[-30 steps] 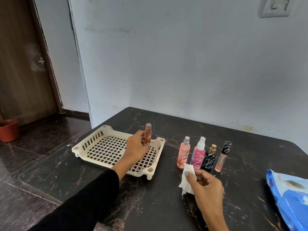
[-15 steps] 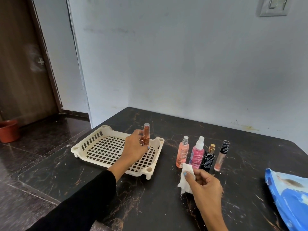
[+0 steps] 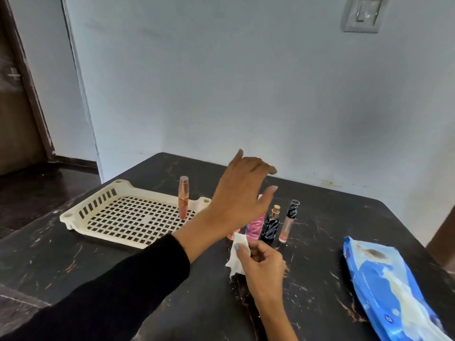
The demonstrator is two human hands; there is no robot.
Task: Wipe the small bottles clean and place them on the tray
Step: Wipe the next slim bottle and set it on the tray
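A copper-capped orange bottle [image 3: 183, 198] stands upright at the right end of the cream slotted tray [image 3: 103, 205]. My left hand [image 3: 242, 190] hovers open above the row of small bottles, holding nothing and hiding most of the peach bottle and part of the pink bottle [image 3: 256, 227]. To their right stand a black bottle with a gold cap [image 3: 271, 223] and a slim tube with a black cap [image 3: 288, 221]. My right hand [image 3: 264, 264] pinches a crumpled white wipe [image 3: 237, 254] just in front of the bottles.
A blue pack of wipes [image 3: 391, 289] lies at the right on the dark marble table [image 3: 123, 262]. The white wall stands close behind the table. A brown door [image 3: 17, 114] and dark floor are at the left.
My left hand let go of the copper-capped bottle, which now stands alone in the tray, and moved right and up over the bottle row. My right hand kept the wipe.
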